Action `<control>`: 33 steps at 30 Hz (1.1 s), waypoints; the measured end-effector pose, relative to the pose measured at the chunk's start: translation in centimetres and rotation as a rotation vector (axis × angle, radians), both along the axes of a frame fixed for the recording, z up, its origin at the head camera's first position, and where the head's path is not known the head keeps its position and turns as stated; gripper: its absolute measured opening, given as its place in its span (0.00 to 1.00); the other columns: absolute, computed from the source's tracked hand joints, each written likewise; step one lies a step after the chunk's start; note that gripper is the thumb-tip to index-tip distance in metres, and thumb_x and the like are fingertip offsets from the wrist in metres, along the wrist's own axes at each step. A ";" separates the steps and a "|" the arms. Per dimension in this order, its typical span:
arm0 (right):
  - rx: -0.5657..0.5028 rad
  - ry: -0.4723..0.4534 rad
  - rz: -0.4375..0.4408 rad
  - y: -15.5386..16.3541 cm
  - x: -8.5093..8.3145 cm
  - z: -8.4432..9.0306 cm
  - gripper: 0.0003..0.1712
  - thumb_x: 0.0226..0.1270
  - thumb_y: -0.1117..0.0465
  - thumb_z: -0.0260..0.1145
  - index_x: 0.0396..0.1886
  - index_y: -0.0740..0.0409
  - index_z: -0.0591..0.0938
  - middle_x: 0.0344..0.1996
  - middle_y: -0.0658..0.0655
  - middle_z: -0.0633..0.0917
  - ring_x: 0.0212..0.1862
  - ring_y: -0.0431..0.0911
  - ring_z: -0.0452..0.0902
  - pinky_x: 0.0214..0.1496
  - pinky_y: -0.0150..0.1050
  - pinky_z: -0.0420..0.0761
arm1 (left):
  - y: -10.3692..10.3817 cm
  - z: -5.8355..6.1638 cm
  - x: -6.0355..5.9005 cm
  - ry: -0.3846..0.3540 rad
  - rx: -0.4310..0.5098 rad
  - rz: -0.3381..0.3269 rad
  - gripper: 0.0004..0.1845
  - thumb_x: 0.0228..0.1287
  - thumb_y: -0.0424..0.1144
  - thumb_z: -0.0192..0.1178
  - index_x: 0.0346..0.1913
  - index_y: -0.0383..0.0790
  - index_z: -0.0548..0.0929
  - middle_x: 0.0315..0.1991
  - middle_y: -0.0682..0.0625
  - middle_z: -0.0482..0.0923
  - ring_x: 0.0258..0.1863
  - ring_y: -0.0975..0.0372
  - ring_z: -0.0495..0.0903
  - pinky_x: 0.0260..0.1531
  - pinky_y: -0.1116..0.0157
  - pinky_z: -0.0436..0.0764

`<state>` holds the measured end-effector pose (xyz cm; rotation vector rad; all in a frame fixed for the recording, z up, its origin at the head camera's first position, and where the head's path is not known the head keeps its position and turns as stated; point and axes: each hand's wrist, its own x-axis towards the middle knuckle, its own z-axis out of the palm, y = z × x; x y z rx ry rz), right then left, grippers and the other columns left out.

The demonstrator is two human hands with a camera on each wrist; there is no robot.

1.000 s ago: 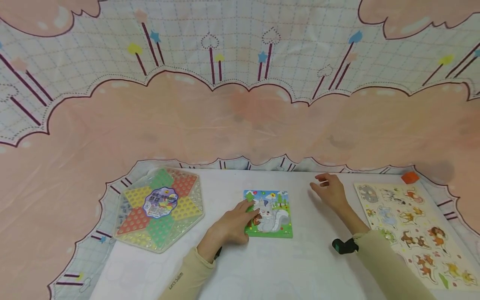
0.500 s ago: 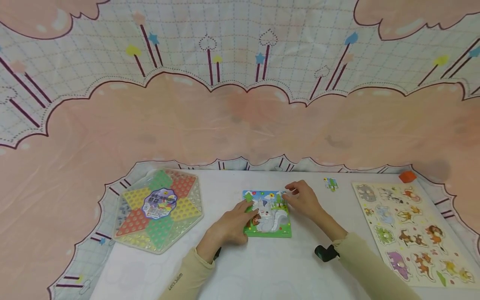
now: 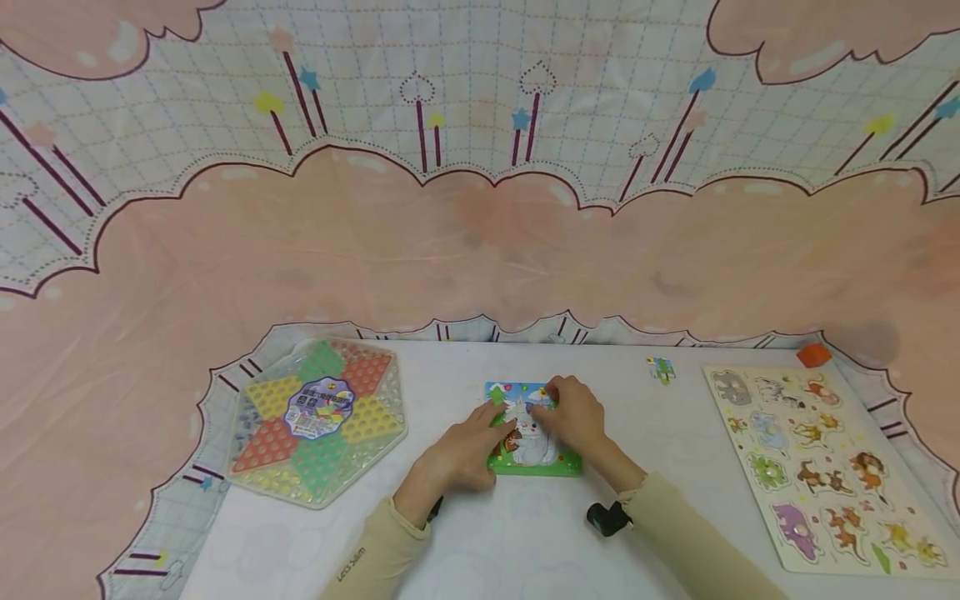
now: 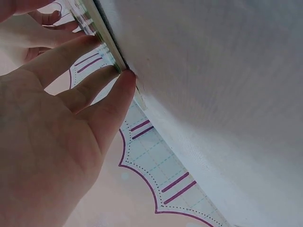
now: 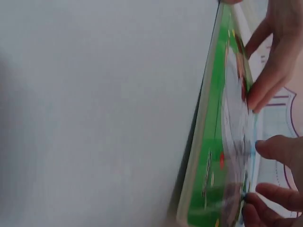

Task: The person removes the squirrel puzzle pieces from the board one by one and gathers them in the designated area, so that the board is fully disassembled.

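A small squirrel jigsaw in a green frame lies mid-table. My left hand rests at its left edge, with straight fingers pressing on the picture; the left wrist view shows the fingers against the frame's rim. My right hand lies over the jigsaw's right half, its fingertips curled onto a piece near the top middle. In the right wrist view those fingertips touch the picture face of the jigsaw. One loose jigsaw piece lies on the table to the right.
A hexagonal Chinese checkers board sits at the left. A wooden animal peg puzzle fills the right side, with an orange block behind it. The white table ends at a pink patterned backdrop.
My right hand left a piece on the table at the right, then came back leftward onto the jigsaw's top middle. The left hand has stayed put.
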<state>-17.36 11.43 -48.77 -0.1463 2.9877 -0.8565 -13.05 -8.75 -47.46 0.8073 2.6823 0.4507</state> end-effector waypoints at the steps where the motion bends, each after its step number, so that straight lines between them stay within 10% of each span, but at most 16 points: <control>1: 0.006 0.003 -0.012 -0.3 0.0 0.0 0.24 0.56 0.48 0.75 0.42 0.62 0.83 0.33 0.55 0.80 0.35 0.48 0.74 0.36 0.46 0.77 | 0.0 0.0 0.0 0.004 0.000 -0.001 0.44 0.43 0.31 0.64 0.72 0.41 0.69 0.75 0.44 0.57 0.75 0.50 0.53 0.61 0.51 0.70; 33: -0.210 -0.014 -0.015 -0.5 -1.0 -0.1 0.15 0.59 0.59 0.72 0.42 0.63 0.84 0.35 0.59 0.80 0.35 0.49 0.74 0.36 0.43 0.72 | 0.0 -0.1 0.0 0.008 -0.007 -0.008 0.45 0.42 0.31 0.63 0.72 0.41 0.69 0.75 0.45 0.57 0.75 0.50 0.53 0.58 0.50 0.73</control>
